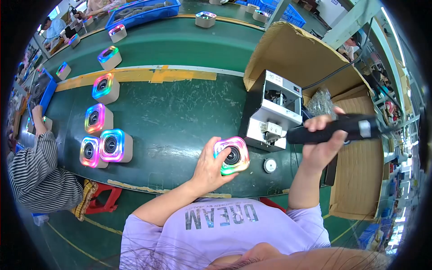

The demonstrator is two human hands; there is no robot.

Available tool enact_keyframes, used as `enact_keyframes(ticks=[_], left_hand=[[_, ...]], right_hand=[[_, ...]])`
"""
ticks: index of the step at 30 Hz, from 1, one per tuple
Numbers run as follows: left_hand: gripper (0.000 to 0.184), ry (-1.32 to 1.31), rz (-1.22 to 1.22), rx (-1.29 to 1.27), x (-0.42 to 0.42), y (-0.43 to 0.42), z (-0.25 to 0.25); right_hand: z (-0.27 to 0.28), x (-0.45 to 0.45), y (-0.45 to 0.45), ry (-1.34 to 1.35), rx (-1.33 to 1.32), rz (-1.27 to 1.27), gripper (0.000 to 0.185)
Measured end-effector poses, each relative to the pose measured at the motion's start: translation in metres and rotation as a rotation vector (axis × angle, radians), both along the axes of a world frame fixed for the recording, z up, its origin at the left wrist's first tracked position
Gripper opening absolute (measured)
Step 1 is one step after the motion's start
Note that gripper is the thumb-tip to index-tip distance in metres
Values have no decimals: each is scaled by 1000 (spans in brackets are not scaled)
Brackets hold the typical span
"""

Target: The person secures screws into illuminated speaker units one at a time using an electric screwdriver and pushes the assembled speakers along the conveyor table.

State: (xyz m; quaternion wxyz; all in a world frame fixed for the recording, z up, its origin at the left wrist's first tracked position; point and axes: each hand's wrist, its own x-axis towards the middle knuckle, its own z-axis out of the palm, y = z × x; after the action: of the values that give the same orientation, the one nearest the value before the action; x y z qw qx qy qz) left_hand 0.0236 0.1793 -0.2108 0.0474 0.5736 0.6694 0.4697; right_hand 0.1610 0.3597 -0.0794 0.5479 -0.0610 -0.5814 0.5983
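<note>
My left hand [209, 165] grips a small square speaker [242, 155] with a glowing rainbow rim and a black round cone. The thumb lies across its face. In my right hand [320, 143] is a black electric screwdriver [346, 128], held nearly level, its cable running off to the right. Its front end points left at the lower front of a black-and-silver screw feeder [280, 114], and I cannot tell whether the tip touches it. A small round white-and-silver disc [270, 165] rests on the green bench just below the feeder.
Several lit speakers [116, 145] stand at the left of the bench [180, 112]. Behind it runs a green conveyor [166, 45] with more speakers and a blue crate [144, 12]. An open cardboard box [355, 180] surrounds the feeder's right side. A co-worker's striped sleeve [33, 180] is at left.
</note>
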Motion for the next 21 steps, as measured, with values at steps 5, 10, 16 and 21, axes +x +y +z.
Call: enact_keyframes(ticks=[5, 10, 16, 21], left_hand=[[68, 5, -8, -17, 0, 0, 1], [69, 18, -15, -21, 0, -1, 2], [71, -57, -41, -22, 0, -1, -1], [71, -7, -20, -24, 0, 0, 3]], right_hand=[[-28, -15, 0, -69, -18, -4, 47], [-27, -17, -3, -161, -71, 50, 45], [-30, -1, -29, -56, -119, 134, 57], [-38, -1, -53, -16, -92, 138, 63]])
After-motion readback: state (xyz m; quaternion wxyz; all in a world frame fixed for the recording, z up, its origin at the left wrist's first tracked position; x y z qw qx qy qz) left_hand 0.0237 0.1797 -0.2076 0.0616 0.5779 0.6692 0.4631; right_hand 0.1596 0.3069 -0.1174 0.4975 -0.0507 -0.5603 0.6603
